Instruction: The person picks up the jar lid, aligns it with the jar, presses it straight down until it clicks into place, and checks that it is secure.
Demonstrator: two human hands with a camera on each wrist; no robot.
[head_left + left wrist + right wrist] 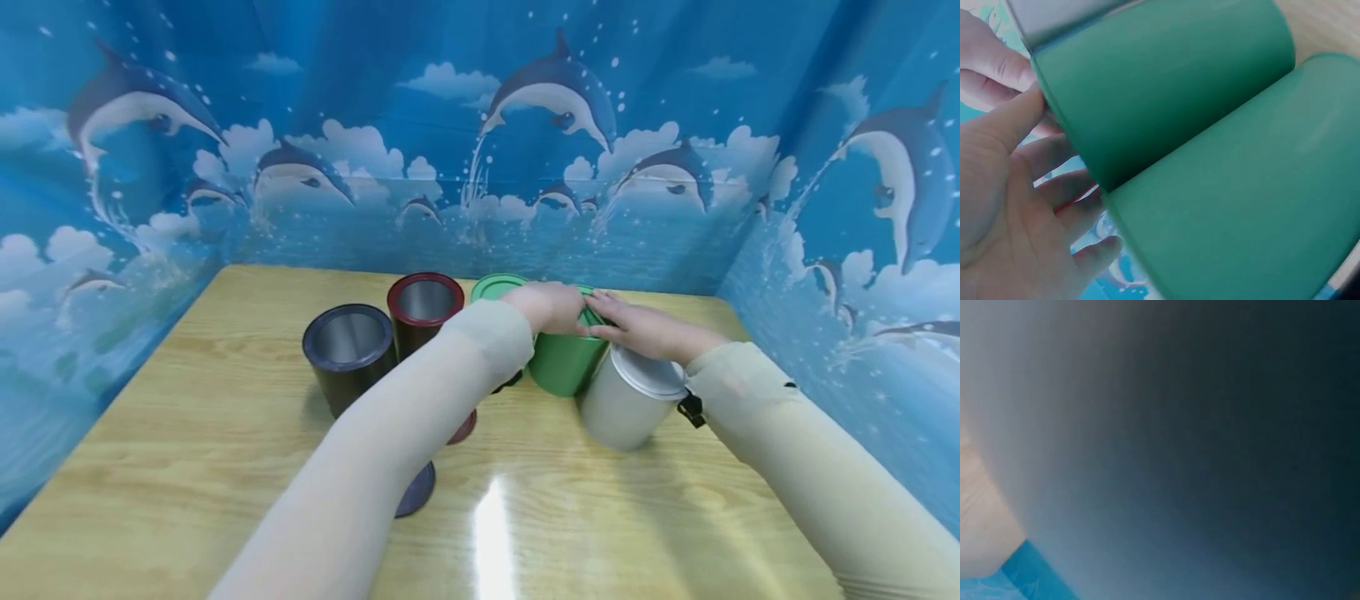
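Note:
Both hands are on top of a green can toward the back right of the table. My left hand reaches across, its thumb and fingertips touching the top edge in the left wrist view. From the right side my right hand lies over the same top with its fingers fairly straight. A white lidded can stands against the green one, under the right wrist. Behind the left hand is a second green can with a green top. The right wrist view is mostly filled by a blurred pale-to-dark surface.
On the left stand a black can and a dark red-rimmed can, both uncovered. A dark lid and a red lid lie on the wooden table, partly behind the left arm. Dolphin-printed curtains enclose it.

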